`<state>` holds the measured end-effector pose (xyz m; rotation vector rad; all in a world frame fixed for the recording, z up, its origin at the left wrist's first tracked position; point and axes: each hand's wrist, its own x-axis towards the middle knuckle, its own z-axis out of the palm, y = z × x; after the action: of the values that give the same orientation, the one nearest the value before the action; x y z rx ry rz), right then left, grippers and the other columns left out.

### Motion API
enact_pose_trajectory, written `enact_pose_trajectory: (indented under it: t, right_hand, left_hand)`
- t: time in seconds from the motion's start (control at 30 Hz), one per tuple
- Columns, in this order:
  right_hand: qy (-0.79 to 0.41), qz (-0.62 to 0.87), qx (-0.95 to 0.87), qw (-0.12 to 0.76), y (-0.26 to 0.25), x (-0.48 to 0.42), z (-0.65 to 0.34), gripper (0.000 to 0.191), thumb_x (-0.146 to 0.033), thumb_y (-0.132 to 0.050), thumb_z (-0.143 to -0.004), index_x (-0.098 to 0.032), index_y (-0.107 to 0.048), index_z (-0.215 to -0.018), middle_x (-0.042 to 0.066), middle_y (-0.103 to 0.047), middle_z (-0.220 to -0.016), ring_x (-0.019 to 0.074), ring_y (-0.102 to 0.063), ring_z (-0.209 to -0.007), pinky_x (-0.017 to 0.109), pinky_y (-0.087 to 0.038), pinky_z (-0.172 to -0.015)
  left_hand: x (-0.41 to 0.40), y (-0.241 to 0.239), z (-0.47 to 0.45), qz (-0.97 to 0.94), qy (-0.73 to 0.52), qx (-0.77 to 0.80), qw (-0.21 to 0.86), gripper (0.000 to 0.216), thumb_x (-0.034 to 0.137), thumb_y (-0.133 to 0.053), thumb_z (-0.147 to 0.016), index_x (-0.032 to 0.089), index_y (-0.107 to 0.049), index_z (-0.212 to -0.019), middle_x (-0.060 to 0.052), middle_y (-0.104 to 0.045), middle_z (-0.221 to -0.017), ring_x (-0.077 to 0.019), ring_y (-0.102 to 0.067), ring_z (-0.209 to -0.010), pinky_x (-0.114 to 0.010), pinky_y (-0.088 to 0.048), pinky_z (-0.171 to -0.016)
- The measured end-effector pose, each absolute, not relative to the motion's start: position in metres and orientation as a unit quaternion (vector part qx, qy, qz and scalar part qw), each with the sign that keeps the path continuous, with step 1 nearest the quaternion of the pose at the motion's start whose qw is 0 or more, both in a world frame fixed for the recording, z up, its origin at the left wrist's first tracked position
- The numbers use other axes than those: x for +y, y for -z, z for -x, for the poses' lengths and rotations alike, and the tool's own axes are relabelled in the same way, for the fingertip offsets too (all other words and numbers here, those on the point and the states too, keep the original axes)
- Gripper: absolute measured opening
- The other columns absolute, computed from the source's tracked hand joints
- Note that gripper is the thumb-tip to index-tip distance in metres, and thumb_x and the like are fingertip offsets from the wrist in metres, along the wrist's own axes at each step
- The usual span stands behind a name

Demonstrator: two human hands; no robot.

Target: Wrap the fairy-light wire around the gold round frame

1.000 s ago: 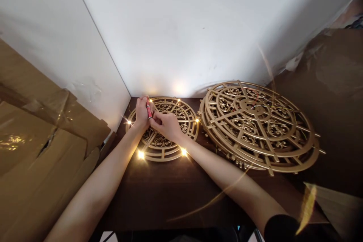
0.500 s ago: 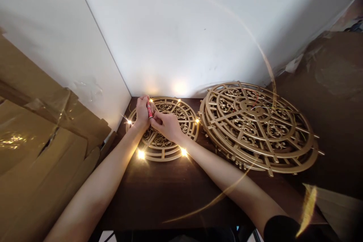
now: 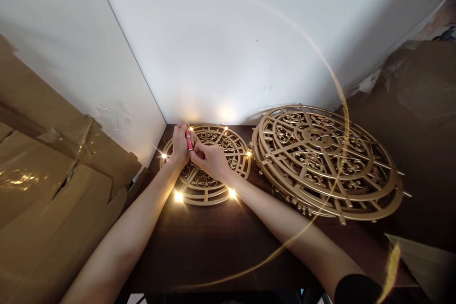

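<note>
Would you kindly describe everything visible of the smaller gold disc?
The smaller gold disc is a round openwork panel of scrolls and spokes, perhaps painted wood. It lies flat on the dark table, lit bulbs around its rim. The left hand, holding a red tube, and right hand are over its upper left.

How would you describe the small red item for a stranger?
Find the dark brown table, then its smaller lit gold fretwork disc. Over its far-left rim, the left hand and right hand pinch a thin red cylinder; its neighbours are gold.
</note>
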<state>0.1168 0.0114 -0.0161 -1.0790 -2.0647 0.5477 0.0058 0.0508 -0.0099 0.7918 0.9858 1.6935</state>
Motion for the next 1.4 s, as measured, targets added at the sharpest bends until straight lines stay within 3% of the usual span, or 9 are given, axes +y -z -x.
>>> enact_pose_trajectory:
  t: [1.4]
  right_hand:
    - [-0.236,0.407,-0.793,0.386,0.0185,0.0126,-0.1175,0.022,-0.031,-0.054,-0.085,-0.018,-0.061,-0.069,-0.004,-0.056,-0.058,0.0082,-0.046,-0.054,0.020,-0.031,-0.058]
  left_hand:
    - [0.0530,0.0120,-0.0020,-0.343,-0.681,0.392,0.514,0.016,0.029,-0.055,-0.083,0.021,-0.041,-0.082,0.009,-0.037,-0.039,-0.0088,-0.034,-0.032,-0.018,-0.029,-0.036]
